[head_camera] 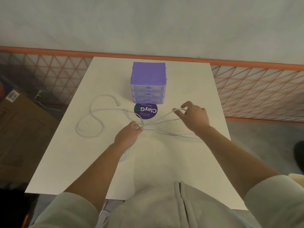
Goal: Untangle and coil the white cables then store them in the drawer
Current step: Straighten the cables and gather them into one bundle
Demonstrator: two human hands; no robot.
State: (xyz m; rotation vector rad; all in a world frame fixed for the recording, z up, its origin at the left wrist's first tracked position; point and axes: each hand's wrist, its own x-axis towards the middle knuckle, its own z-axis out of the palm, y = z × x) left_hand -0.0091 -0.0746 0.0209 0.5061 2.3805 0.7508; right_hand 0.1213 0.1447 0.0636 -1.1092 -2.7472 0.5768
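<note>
On inspection, a purple drawer unit (148, 83) with three shut, clear-fronted drawers stood toward the far end of a white table (65, 153). Directly in front of the drawer unit, touching or nearly touching its base, lay a round purple sticker (146, 111) printed "ClayGo". The white cables (92, 116) lay on the table in front of the drawer unit and to its left, one length forming an open figure-of-eight loop with a plug end resting just left of the sticker. Further strands ran from in front of the sticker toward the right, well forward of the drawer unit. The left hand (128, 136), positioned in front of the sticker, pinched a bunch of cable strands and connector ends between curled fingers. The right hand (193, 116), to the right of the sticker and forward of the drawer unit, held a cable strand between thumb and fingers, lifted clear of the table; strands stretched between the two hands. How many separate cables there were could not be determined. Pale sleeves (271, 199) covered both upper arms. Behind the drawer unit ran an orange mesh fence (256, 92).
</note>
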